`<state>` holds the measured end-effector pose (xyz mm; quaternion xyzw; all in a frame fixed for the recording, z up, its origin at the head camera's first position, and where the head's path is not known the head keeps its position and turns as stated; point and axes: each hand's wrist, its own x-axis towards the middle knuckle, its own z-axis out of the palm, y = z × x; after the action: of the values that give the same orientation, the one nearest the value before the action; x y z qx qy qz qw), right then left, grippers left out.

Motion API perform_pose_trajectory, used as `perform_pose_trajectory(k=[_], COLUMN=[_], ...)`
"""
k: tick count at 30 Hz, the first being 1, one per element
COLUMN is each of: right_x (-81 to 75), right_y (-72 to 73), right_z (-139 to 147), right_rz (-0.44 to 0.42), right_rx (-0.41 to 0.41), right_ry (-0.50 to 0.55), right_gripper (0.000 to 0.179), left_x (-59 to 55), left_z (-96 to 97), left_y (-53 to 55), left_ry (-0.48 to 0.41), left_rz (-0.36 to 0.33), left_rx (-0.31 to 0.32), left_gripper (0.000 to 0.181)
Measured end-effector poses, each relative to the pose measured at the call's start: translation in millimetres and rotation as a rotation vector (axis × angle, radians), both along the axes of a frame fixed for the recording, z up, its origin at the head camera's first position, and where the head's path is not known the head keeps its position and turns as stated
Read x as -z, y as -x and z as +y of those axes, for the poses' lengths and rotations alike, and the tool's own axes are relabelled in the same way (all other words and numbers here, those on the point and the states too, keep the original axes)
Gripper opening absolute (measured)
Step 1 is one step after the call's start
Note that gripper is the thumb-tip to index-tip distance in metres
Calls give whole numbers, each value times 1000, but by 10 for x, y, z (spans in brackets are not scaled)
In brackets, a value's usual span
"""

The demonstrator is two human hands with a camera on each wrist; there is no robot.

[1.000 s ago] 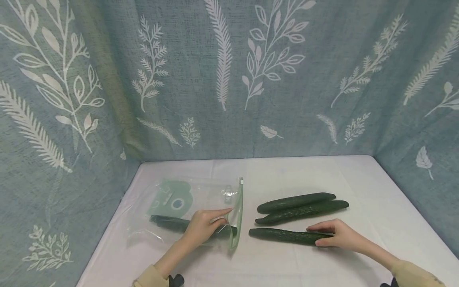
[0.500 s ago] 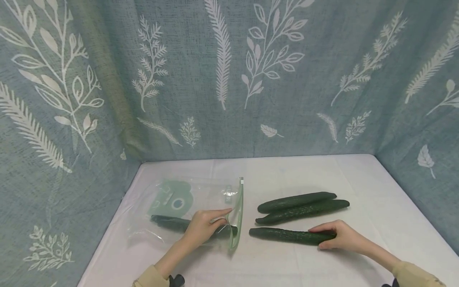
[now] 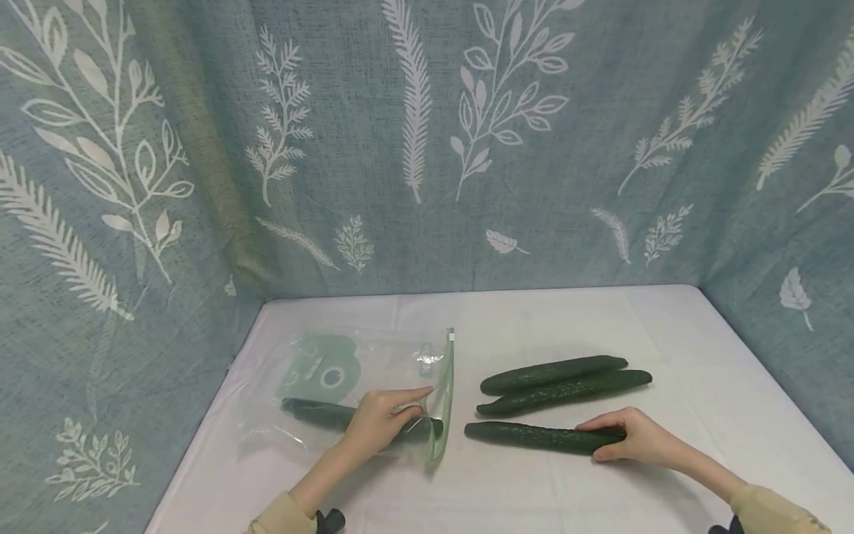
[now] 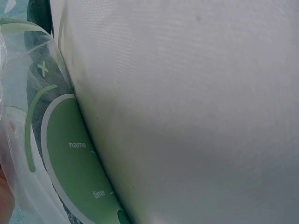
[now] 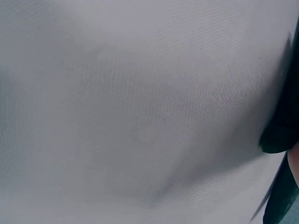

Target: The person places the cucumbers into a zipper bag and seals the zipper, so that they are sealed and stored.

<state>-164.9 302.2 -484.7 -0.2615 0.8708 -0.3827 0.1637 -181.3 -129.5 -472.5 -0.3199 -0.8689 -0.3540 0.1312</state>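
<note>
Left fingers (image 3: 408,395) pinch while right fingers (image 3: 603,420) grip

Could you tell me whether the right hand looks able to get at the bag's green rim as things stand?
Probably yes: the right hand grips the front cucumber, whose tip points toward the bag's green rim, with only white cloth showing between.

White-covered tabletop (image 3: 534,493) with bag and cucumbers

A woven white cloth (image 3: 520,319), faintly creased, covers the tabletop, whose far corners are rounded. On the left part lies a clear plastic bag (image 3: 394,352) with green printing, its green-edged mouth towards the middle. To the right, a rear cucumber (image 3: 550,374) and a middle cucumber (image 3: 574,390) lie close side by side. Nearer the front is another cucumber (image 3: 520,436); whether it rests fully on the cloth is unclear.
</note>
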Motion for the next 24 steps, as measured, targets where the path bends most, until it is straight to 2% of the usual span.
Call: perform_pose_trajectory(k=[16,24], right_x=[0,-12], right_y=[49,36], right_z=[21,-7], right_rz=[-33,-47], right_rx=[2,30], right_ry=[14,-9], right_gripper=[46,45], left_x=[-39,-25], left_z=[20,17], left_y=[-21,-37], left_ry=[2,11], left_rz=[21,-23], left_rx=[-14,-31], left_gripper=[34,34])
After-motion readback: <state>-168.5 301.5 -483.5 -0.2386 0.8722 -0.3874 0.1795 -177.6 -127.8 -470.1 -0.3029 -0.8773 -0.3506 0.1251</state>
